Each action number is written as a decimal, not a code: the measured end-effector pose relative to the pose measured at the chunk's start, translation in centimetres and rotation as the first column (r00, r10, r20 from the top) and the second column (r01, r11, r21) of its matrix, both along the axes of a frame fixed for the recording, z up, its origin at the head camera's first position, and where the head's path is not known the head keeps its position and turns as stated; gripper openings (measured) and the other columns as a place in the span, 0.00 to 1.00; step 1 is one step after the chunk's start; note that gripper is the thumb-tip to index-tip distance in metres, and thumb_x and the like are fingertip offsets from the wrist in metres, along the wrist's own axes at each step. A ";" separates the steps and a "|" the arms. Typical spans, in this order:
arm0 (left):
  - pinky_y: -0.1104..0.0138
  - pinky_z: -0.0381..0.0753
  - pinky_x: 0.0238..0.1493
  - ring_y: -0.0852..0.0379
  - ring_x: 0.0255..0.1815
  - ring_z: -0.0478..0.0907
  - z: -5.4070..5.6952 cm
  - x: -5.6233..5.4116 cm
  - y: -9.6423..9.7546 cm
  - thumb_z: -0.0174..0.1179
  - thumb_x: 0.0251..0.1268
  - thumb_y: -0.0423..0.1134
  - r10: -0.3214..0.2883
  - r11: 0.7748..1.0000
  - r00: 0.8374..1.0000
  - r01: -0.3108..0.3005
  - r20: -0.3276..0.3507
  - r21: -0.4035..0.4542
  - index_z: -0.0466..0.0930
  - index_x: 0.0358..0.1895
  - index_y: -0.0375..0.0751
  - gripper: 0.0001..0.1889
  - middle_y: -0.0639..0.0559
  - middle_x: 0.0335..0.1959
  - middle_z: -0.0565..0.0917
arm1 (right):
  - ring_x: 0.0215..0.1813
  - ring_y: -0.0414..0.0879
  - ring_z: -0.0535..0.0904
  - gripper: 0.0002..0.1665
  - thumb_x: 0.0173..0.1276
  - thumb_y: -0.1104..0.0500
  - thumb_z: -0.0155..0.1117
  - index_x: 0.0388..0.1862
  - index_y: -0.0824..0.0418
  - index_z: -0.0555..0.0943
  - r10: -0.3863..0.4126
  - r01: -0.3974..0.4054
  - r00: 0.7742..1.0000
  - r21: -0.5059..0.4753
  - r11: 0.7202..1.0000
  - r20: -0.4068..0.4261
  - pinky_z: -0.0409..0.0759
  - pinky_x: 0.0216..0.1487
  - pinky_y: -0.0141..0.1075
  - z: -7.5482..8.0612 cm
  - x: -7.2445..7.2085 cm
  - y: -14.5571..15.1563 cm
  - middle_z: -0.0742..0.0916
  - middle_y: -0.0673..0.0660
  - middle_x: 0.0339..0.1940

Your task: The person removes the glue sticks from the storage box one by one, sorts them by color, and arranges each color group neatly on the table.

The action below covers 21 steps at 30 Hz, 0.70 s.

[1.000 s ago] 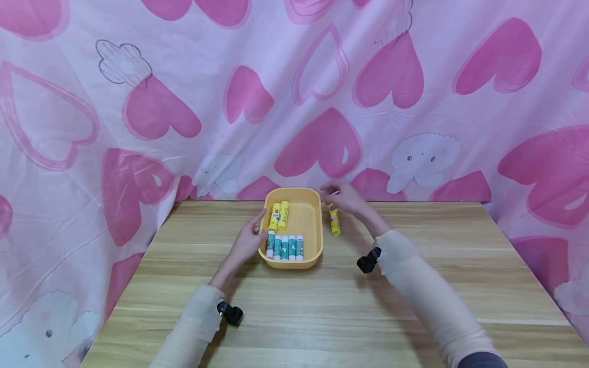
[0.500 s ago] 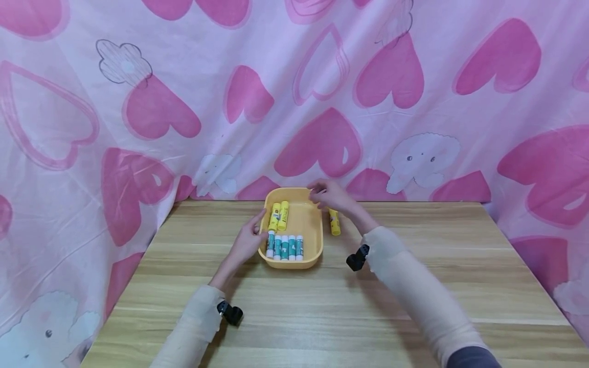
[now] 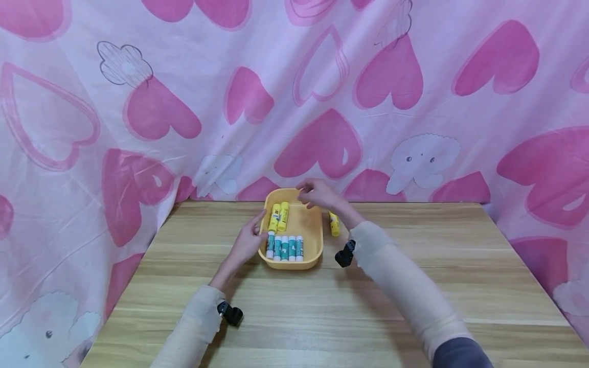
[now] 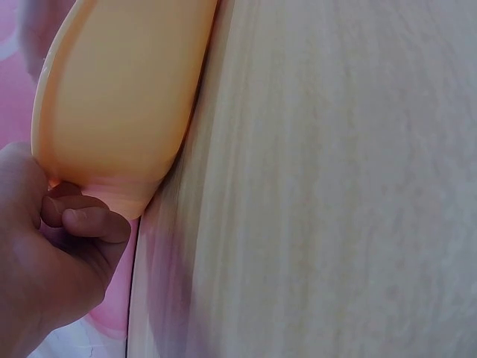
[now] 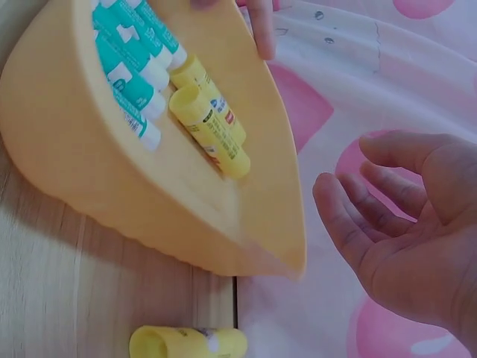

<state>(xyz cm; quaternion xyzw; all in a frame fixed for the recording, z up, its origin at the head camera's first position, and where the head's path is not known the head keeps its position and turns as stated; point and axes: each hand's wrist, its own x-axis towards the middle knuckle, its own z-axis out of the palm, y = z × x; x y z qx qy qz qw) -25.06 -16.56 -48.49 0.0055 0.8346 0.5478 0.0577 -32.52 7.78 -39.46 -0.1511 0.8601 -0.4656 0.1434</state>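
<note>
A yellow-orange plastic tray [image 3: 310, 230] stands on the table. My left hand [image 3: 245, 244] holds its left rim; in the left wrist view the fingers [image 4: 93, 221] are curled at the tray's edge. Inside lie two yellow glue sticks [image 3: 283, 217] side by side at the upper left. Several green glue sticks [image 3: 285, 249] with white ends line the near side. My right hand [image 3: 319, 195] hovers over the tray's far right corner, its fingers loosely bent and holding nothing in the right wrist view. One more yellow glue stick [image 3: 334, 225] lies outside, right of the tray, partly behind the right forearm.
The wooden table [image 3: 294, 317] ends at a pink curtain [image 3: 211, 102] with hearts, close behind the tray. A black wrist camera [image 3: 230, 313] sits on the left sleeve, another wrist camera [image 3: 345, 254] on the right.
My right hand has moved left, from above the loose yellow glue stick to over the tray's far right corner. The left hand, the tray and the glue sticks have stayed in place.
</note>
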 end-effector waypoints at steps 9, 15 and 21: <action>0.71 0.71 0.21 0.58 0.21 0.67 0.0 0.0 -0.1 0.57 0.62 0.31 -0.002 1.000 1.000 0.002 0.003 -0.005 0.58 0.77 0.64 0.40 0.50 0.24 0.73 | 0.51 0.56 0.82 0.26 0.71 0.59 0.59 0.66 0.67 0.73 0.016 -0.016 1.000 -0.015 1.000 0.011 0.85 0.52 0.48 0.4 -0.3 -1.5 0.83 0.63 0.53; 0.71 0.69 0.20 0.60 0.19 0.66 -0.1 0.0 0.0 0.57 0.61 0.32 0.000 1.000 1.000 0.000 -0.007 -0.002 0.58 0.77 0.62 0.40 0.52 0.22 0.71 | 0.49 0.54 0.82 0.27 0.71 0.59 0.59 0.66 0.68 0.73 0.025 -0.025 1.000 -0.012 1.000 0.016 0.86 0.48 0.43 0.1 -0.9 -2.4 0.83 0.62 0.51; 0.71 0.68 0.19 0.60 0.18 0.65 0.0 0.1 0.1 0.56 0.61 0.31 -0.006 1.000 1.000 0.006 -0.015 0.009 0.59 0.77 0.60 0.40 0.53 0.20 0.70 | 0.52 0.59 0.82 0.27 0.71 0.60 0.60 0.66 0.69 0.72 0.036 -0.034 0.998 -0.041 0.999 0.048 0.86 0.47 0.41 -0.5 -1.4 -3.2 0.83 0.65 0.52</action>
